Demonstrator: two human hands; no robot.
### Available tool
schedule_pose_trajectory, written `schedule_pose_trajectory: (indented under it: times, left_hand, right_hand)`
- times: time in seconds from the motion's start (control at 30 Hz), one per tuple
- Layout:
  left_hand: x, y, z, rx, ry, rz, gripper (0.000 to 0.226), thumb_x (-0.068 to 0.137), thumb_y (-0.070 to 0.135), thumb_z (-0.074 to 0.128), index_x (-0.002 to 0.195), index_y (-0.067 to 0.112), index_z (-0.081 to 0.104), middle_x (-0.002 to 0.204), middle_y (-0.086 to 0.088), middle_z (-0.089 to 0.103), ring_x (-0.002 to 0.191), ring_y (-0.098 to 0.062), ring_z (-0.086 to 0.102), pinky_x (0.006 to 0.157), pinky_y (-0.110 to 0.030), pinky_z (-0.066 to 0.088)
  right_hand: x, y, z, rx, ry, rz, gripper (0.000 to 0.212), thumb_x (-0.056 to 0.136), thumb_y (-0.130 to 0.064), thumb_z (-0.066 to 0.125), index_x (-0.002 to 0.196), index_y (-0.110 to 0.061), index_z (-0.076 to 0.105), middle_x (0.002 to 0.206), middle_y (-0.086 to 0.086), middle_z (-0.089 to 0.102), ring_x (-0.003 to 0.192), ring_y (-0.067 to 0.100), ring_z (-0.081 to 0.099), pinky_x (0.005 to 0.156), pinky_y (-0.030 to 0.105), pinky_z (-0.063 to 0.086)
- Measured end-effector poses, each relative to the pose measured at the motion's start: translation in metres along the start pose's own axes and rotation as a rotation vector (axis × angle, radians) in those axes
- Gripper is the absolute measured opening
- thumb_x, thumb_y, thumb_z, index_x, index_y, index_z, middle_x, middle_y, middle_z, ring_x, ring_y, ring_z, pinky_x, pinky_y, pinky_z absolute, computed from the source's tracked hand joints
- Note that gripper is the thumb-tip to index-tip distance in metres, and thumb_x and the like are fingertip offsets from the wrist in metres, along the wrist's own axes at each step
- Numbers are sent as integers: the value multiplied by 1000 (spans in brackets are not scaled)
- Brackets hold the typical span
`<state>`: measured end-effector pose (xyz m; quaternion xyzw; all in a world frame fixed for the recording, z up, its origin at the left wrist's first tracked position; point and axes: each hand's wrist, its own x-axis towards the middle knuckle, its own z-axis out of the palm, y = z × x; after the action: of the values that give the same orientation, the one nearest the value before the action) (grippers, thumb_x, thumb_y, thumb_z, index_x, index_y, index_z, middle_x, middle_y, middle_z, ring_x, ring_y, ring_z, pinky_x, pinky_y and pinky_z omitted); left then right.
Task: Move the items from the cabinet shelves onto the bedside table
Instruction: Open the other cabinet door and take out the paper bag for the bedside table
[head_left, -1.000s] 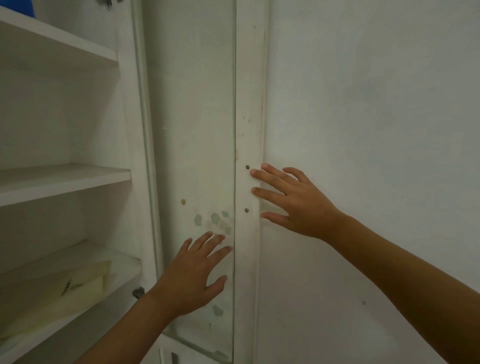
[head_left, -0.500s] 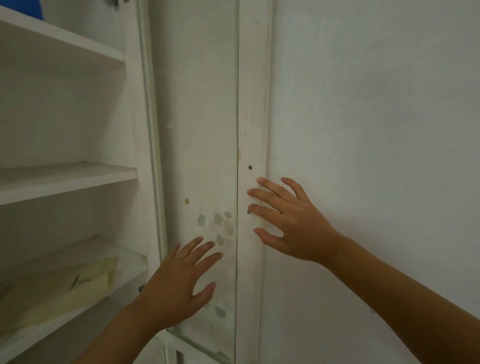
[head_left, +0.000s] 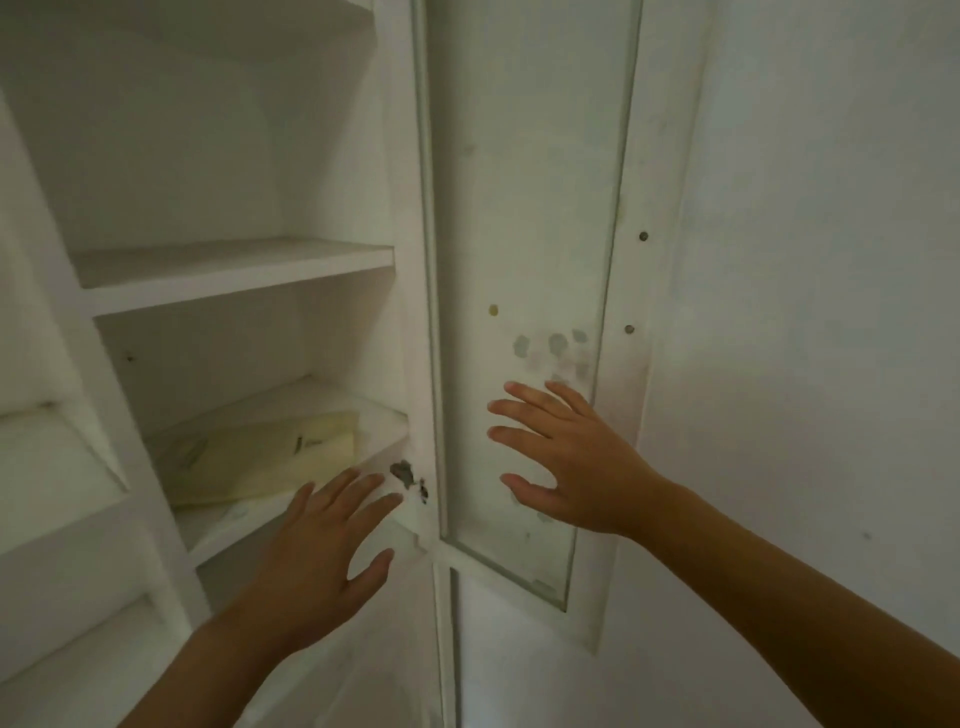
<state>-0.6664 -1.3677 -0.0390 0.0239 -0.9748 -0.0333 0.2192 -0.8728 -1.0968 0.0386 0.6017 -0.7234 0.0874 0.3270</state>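
On the left, white cabinet shelves (head_left: 234, 270) are standing open, and a pale yellow packet (head_left: 265, 457) is lying flat on the lower shelf (head_left: 311, 514). The left hand (head_left: 317, 561) is hovering just near of that shelf's front edge, fingers (head_left: 363, 493) spread wide and holding nothing. Further right, the right hand (head_left: 576, 467) is reaching in front of the door's glass panel (head_left: 524, 208), fingers splayed, empty too.

Single head-worn wide-angle view, close to open white cabinet (head_left: 234, 270), facing forward and slightly down. Shelves fill left, glass-panelled door (head_left: 524, 260) centre, bare wall (head_left: 831, 260) right. Edges bend from lens. No second view to share.
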Motion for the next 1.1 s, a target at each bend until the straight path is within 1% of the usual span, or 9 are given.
schedule_pose_trajectory:
  times: [0.13, 0.23, 0.3, 0.4, 0.53, 0.73, 0.93, 1.0, 1.1]
  left_hand:
    - [-50, -32, -1, 26, -43, -94, 59, 100, 63, 37, 153, 39, 44, 163, 5, 40, 155, -20, 29, 124, -55, 25]
    - [-81, -46, -7, 51, -56, -139, 57, 98, 60, 41, 150, 37, 48, 158, 2, 47, 150, -24, 38, 121, -53, 29]
    - [-99, -54, -11, 58, -66, -164, 56, 97, 58, 43, 148, 36, 50, 155, 2, 51, 146, -25, 43, 119, -49, 29]
    - [-118, -65, -12, 75, -91, -201, 55, 98, 58, 42, 148, 37, 49, 155, 4, 50, 148, -23, 41, 118, -45, 26]
    - [-128, -73, -10, 59, -117, -233, 57, 100, 59, 38, 151, 37, 46, 160, 5, 45, 152, -21, 35, 121, -46, 23]
    - [-110, -74, -3, 74, -97, -235, 56, 102, 58, 40, 152, 34, 47, 158, 1, 47, 150, -24, 39, 121, -53, 35]
    - [-55, -82, 8, 92, -24, -287, 63, 103, 62, 34, 158, 32, 34, 165, 3, 37, 156, -20, 26, 125, -51, 28]
    - [-34, -89, 11, 118, -8, -296, 63, 103, 59, 39, 159, 30, 34, 163, 2, 38, 155, -21, 28, 123, -51, 31]
    - [-9, -100, 18, 159, 17, -378, 63, 102, 58, 42, 157, 28, 36, 160, 1, 43, 152, -23, 33, 119, -54, 37]
  right_hand:
    - [9, -43, 41, 141, -32, 25, 45, 102, -47, 56, 139, -23, 63, 157, -1, 50, 156, 19, 30, 125, 51, 24]
    - [14, -72, 70, 243, -54, 60, 48, 102, -50, 53, 140, -23, 63, 157, -2, 50, 155, 16, 30, 127, 48, 23]
    - [17, -88, 89, 298, -61, 82, 48, 102, -50, 52, 141, -23, 62, 157, -2, 50, 155, 15, 30, 126, 45, 23]
    - [23, -106, 113, 363, -98, 97, 50, 103, -52, 51, 142, -23, 61, 158, -3, 49, 155, 14, 29, 125, 47, 26]
    - [38, -118, 138, 393, -146, 102, 52, 103, -55, 50, 144, -24, 60, 160, -5, 47, 155, 13, 29, 125, 50, 27]
    - [85, -102, 167, 429, -150, 62, 56, 101, -54, 49, 145, -21, 59, 160, -3, 47, 155, 17, 30, 124, 48, 27]
    - [144, -70, 200, 559, -140, 42, 57, 99, -51, 49, 147, -22, 57, 161, -4, 44, 154, 16, 30, 125, 46, 23]
    - [164, -59, 213, 579, -108, 26, 54, 100, -49, 51, 146, -22, 58, 160, -4, 46, 152, 16, 32, 123, 45, 25]
    - [194, -47, 232, 644, -74, 40, 54, 99, -47, 50, 145, -20, 58, 158, -3, 47, 150, 15, 35, 122, 43, 27]
